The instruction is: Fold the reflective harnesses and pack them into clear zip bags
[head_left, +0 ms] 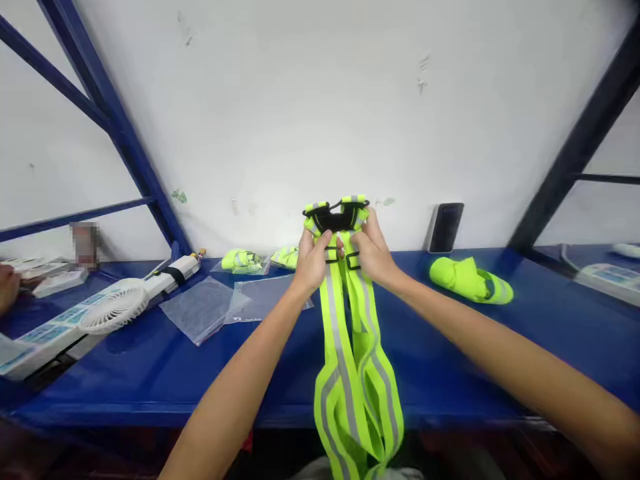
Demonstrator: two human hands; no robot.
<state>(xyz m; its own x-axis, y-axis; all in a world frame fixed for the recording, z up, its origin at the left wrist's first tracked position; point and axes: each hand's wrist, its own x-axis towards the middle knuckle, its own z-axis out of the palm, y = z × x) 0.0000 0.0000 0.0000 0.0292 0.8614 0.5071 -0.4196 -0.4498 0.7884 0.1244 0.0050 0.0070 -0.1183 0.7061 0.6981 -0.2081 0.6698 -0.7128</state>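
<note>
Between my two hands hangs a neon yellow reflective vest (333,327) made of straps with grey stripes, black buckles and a black piece at its top. My left hand (313,260) is closed on its left straps, thumb in front. On the right straps, close to a black buckle, my right hand (371,247) grips with thumb and fingers. The long straps drop past the front edge of the blue table (280,393) towards my lap. Part of the fingers is hidden behind the straps.
Clear plastic bags (197,310) and bagged yellow bundles (244,261) lie left of centre. A white fan (115,310) rests by a long white box. On the right are a rolled yellow vest (470,280) and a phone (447,228) against the wall. Another person's hand (7,287) shows far left.
</note>
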